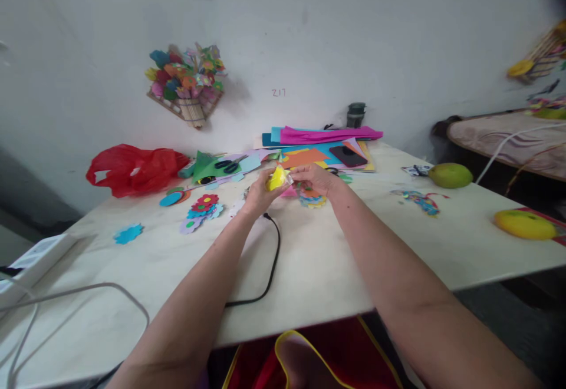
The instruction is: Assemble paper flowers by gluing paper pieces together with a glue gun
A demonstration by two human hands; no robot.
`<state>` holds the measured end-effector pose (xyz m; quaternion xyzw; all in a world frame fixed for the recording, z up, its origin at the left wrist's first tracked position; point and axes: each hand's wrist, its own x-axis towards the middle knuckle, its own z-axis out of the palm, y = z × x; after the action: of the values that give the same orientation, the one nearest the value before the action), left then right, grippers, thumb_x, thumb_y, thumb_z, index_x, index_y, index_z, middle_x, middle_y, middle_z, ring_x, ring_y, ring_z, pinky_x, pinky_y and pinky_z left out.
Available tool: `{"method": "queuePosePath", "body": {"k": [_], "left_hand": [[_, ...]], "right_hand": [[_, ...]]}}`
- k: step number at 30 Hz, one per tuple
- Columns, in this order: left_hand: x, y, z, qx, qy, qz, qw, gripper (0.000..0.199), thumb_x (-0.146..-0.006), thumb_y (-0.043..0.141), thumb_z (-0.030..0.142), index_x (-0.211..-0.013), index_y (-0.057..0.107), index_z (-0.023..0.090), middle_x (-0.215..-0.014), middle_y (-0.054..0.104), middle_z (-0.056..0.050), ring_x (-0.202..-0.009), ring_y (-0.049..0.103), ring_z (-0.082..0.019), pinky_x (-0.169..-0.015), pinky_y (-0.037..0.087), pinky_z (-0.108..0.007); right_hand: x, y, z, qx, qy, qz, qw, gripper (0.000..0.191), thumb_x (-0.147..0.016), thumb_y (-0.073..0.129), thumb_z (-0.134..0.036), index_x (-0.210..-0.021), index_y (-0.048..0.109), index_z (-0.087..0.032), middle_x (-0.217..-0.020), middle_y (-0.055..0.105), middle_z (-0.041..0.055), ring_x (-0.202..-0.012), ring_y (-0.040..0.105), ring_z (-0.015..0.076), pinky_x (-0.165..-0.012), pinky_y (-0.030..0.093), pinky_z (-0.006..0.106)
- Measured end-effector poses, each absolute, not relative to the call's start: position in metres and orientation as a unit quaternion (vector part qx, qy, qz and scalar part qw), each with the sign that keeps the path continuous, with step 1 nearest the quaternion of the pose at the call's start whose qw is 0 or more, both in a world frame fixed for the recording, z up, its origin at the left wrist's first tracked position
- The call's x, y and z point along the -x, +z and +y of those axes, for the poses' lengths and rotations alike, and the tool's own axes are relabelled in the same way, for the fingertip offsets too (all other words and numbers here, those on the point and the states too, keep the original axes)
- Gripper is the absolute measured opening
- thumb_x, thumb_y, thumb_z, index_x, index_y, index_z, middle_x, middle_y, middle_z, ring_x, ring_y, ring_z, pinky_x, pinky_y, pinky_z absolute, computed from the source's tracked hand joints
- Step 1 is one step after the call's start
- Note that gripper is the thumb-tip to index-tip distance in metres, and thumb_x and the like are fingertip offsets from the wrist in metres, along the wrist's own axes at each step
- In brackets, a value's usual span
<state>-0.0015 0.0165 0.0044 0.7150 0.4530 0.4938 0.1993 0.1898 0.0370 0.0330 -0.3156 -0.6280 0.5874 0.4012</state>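
Observation:
Over the middle of the white table, my left hand (pixel 262 193) is closed round a small yellow item (pixel 277 178) that looks like paper or a packet with a clear, shiny edge. My right hand (pixel 313 178) meets it from the right, fingertips pinched at the shiny edge. Just beneath and behind my right hand lie an orange and a blue-yellow paper flower (pixel 313 199), partly covered. A pink piece (pixel 289 191) shows between the hands. Red, blue and lilac paper flowers (pixel 204 203) lie to the left of my left hand.
Scissors (pixel 230 165), a red plastic bag (pixel 135 170), coloured sheets (pixel 305 158) and a phone (pixel 348 156) lie at the back. A black cable (pixel 277 253) curves in front. Two mango-like objects (pixel 450 175) are on the right; a power strip (pixel 39 259) is on the left.

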Motion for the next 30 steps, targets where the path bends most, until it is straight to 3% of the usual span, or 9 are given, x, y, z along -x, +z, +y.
{"method": "queuePosePath", "body": {"k": [10, 23, 30], "left_hand": [[0.0033, 0.005, 0.0176, -0.722, 0.503, 0.419, 0.223, 0.057, -0.068, 0.072, 0.041, -0.117, 0.055, 0.017, -0.111, 0.064, -0.01, -0.1, 0.06, -0.023, -0.089, 0.045, -0.037], [0.0056, 0.0042, 0.0193, -0.729, 0.47, 0.458, 0.194, 0.058, -0.068, 0.072, 0.042, -0.12, 0.056, 0.02, -0.112, 0.064, -0.009, -0.103, 0.06, -0.024, -0.092, 0.045, -0.039], [0.0049, 0.008, 0.0153, -0.745, 0.446, 0.467, 0.17, 0.055, -0.069, 0.07, 0.038, -0.119, 0.057, 0.02, -0.111, 0.065, -0.008, -0.101, 0.061, -0.024, -0.09, 0.046, -0.038]], "right_hand": [[-0.1916, 0.0339, 0.0362, 0.301, 0.592, -0.63, 0.403, 0.021, -0.067, 0.074, -0.032, -0.07, 0.067, -0.013, -0.06, 0.062, 0.0031, -0.052, 0.055, 0.0103, -0.043, 0.041, 0.02], [-0.1909, 0.0318, 0.0403, 0.334, 0.55, -0.645, 0.413, 0.015, -0.066, 0.07, -0.024, -0.075, 0.07, -0.012, -0.06, 0.064, 0.0023, -0.047, 0.052, 0.0086, -0.041, 0.038, 0.02], [-0.1877, 0.0385, 0.0352, 0.353, 0.518, -0.653, 0.425, 0.013, -0.063, 0.072, -0.024, -0.068, 0.069, -0.012, -0.057, 0.062, 0.0018, -0.05, 0.053, 0.0093, -0.043, 0.038, 0.02]]}}
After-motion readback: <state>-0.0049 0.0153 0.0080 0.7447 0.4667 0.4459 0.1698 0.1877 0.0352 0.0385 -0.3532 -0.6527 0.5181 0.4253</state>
